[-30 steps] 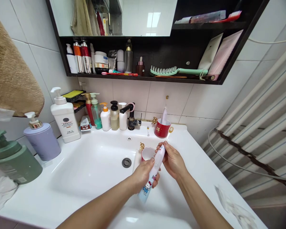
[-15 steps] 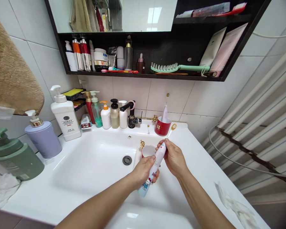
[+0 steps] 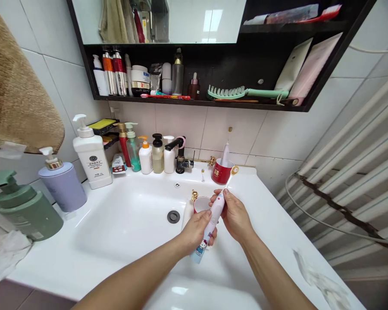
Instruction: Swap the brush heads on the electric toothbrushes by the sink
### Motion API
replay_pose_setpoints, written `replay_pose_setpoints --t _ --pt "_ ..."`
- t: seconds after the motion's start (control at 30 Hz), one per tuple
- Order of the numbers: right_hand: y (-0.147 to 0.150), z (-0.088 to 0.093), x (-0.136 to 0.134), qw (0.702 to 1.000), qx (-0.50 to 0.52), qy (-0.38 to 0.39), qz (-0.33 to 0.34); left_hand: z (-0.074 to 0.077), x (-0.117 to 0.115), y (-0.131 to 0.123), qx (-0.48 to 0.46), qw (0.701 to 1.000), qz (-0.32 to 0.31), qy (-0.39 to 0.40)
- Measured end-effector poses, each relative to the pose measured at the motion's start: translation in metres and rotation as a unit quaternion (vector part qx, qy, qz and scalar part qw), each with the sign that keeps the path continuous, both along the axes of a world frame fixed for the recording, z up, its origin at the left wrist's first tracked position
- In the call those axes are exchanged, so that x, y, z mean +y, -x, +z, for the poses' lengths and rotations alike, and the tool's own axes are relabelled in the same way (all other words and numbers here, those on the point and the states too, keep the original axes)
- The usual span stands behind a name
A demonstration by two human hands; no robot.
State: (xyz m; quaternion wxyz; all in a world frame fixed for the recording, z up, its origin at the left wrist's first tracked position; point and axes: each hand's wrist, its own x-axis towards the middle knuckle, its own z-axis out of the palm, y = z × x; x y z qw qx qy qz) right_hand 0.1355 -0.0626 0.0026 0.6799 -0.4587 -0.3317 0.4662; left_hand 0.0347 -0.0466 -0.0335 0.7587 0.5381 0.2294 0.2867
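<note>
An electric toothbrush (image 3: 217, 207), pale pink with a light blue lower end and a cartoon print, is held aslant over the front of the sink. My left hand (image 3: 198, 230) is wrapped round its handle, thumb on top. Higher up, my right hand (image 3: 236, 215) pinches it where the handle meets the brush neck. The brush head (image 3: 234, 170) points up and away from me. Just behind my hands a red cup (image 3: 200, 204) with a gold handle stands in the sink, partly hidden. Another red cup (image 3: 222, 173), on the back rim, holds a second electric toothbrush (image 3: 225, 156).
A black faucet (image 3: 181, 157) rises at the back of the white sink (image 3: 126, 224). Pump bottles line the back and left, among them a green one (image 3: 27, 213). Overhead juts a dark cabinet (image 3: 194, 103). A pipe radiator (image 3: 352, 172) stands at right.
The view has shifted slightly, so the surroundings sit a little further right. More of the toothbrush's neck shows above my right fingers. Both hands keep their hold.
</note>
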Motion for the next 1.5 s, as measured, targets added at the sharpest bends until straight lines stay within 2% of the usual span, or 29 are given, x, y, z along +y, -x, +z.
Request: replay_pose_setpoints --t 0.17,0.27,0.37,0.47,0.6,0.83,1.2,1.5 --pt "-0.0003 -0.0015 0.0009 1.000 -0.009 0.011 -0.016 0.0000 -0.0013 0.0002 0.014 0.999 -0.013 -0.037" --pt "0.0001 -0.0021 0.0016 0.999 -0.017 0.019 -0.020 0.0002 -0.0027 0.0011 0.075 0.990 0.019 -0.115" --pt "0.0008 -0.0035 0.0023 0.999 -0.031 0.022 -0.028 0.0010 -0.0047 0.0017 0.147 0.969 0.052 -0.193" --pt "0.0011 -0.0058 0.0025 0.998 -0.050 0.020 -0.037 0.0023 -0.0068 0.0008 0.175 0.956 0.073 -0.225" --pt "0.0002 -0.0088 0.0026 0.996 -0.076 0.018 -0.050 0.0036 -0.0079 -0.0019 0.162 0.968 0.056 -0.182" --pt "-0.0021 -0.0065 0.0028 0.995 -0.088 0.019 -0.051 0.0011 -0.0071 -0.0025 0.046 0.995 -0.007 -0.087" --pt "-0.0033 -0.0056 0.0025 0.994 -0.096 0.005 -0.057 0.0048 -0.0077 -0.0027 0.017 0.997 0.001 -0.074" --pt "-0.0022 -0.0049 0.0020 0.996 -0.072 -0.003 -0.051 0.0006 -0.0073 -0.0036 -0.006 0.998 -0.014 -0.055"
